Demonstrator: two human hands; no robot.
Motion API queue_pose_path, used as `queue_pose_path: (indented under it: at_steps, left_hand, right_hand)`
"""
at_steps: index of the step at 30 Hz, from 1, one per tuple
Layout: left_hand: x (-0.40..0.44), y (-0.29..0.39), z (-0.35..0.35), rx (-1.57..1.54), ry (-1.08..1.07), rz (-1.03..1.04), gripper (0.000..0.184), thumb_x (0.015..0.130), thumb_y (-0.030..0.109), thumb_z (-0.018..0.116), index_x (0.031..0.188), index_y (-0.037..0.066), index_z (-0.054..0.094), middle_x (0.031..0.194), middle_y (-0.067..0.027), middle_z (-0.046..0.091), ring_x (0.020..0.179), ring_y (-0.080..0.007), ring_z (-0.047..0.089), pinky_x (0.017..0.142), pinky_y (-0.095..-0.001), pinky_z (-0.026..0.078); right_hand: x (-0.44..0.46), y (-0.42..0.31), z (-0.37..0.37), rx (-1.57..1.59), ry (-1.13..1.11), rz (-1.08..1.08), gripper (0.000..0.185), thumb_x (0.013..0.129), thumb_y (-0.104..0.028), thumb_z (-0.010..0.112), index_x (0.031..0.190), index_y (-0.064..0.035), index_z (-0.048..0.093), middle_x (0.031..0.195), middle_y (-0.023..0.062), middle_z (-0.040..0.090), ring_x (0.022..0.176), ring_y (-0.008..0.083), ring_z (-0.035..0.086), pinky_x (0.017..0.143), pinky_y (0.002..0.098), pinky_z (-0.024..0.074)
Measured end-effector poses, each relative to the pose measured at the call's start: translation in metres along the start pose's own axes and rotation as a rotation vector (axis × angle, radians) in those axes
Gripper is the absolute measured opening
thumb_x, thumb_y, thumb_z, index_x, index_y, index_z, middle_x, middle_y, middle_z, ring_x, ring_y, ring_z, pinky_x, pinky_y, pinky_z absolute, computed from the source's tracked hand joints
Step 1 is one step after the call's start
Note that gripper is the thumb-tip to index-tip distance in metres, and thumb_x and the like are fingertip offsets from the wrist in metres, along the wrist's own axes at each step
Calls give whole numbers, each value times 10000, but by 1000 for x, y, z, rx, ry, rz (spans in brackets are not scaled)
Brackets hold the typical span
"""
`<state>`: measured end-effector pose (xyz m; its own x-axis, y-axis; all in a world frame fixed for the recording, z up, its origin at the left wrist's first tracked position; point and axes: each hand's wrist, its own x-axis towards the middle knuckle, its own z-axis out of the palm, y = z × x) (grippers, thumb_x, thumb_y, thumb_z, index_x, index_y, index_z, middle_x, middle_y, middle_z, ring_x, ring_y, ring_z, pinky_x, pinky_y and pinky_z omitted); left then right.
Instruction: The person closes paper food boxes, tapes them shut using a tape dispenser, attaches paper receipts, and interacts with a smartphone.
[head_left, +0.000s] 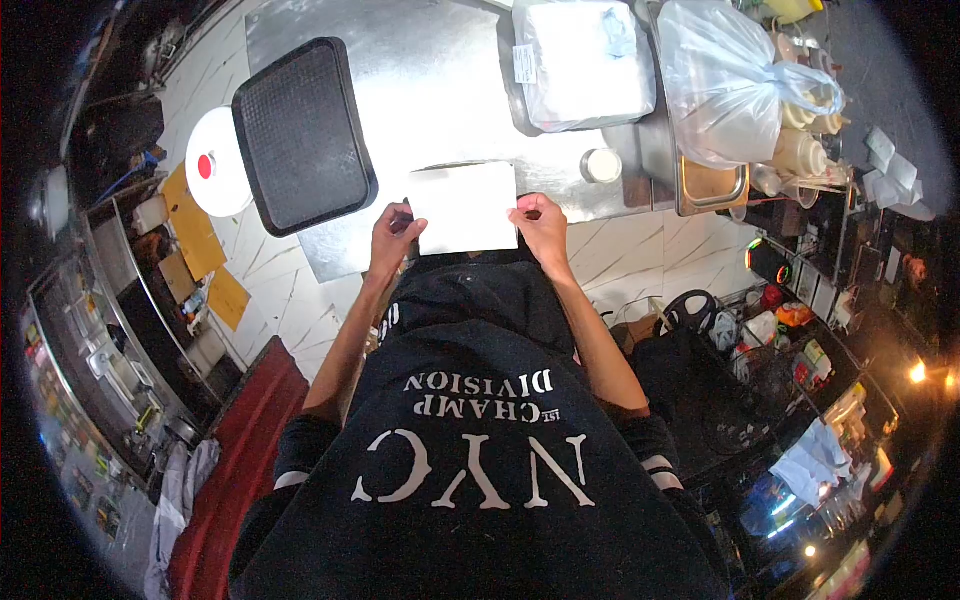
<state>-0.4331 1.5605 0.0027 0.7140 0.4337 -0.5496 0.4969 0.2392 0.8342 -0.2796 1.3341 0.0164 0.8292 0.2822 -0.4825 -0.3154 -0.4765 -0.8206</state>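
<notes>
A white rectangular sheet (466, 208), of paper or card, is held level at the near edge of the steel table (430, 90). By its left side my left hand (395, 235) pinches it between thumb and curled fingers. My right hand (541, 225) grips the opposite side in the same way. A thin dark line runs along the sheet's far edge; I cannot tell whether it is a fold, an opening or a shadow. Both forearms reach forward past a black printed shirt.
A black textured tray (300, 135) lies left, beside a round white lid (218, 162) with a red centre. To the right are a wrapped white pack (585, 65), a tied plastic bag (720, 90), a small white-topped container (601, 165), a metal pan (712, 187) and squeeze bottles (799, 152).
</notes>
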Motion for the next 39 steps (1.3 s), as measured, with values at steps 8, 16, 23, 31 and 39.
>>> queue_pose_path:
  at_steps: [8,16,23,31,39]
  left_hand:
    - [0,-25,13,-8,137,68,190,868,102,712,946,37,552,807,1,599,688,-62,520,602,-230,443]
    - [-9,-9,42,6,391,203,174,845,53,704,928,13,556,706,-13,580,652,-76,535,599,-253,444]
    - [-11,-23,50,-22,456,214,149,862,39,678,949,15,559,775,-43,621,712,-99,591,641,-255,468]
    - [-15,-8,54,196,561,299,122,853,20,671,940,-14,593,808,-61,607,669,-103,550,620,-262,470]
    - [-20,-6,47,246,461,260,121,893,66,646,981,-14,623,885,-88,661,779,-141,617,660,-283,498]
  right_hand:
    - [-7,-5,1,-111,63,-89,152,793,-78,723,875,32,658,769,93,686,660,134,624,652,278,507]
    - [-13,-19,3,-178,22,-147,96,835,-19,679,905,34,641,780,98,692,694,130,635,673,278,508]
    - [-11,-19,2,-234,-13,-173,99,839,-18,680,907,34,628,772,90,687,699,122,627,678,271,506]
    - [-11,-20,6,-207,-15,-142,77,850,-13,660,900,38,633,769,83,681,693,110,619,661,261,504]
    - [-15,-14,5,-198,53,-145,100,828,-59,670,894,16,671,797,152,688,688,224,667,658,332,524]
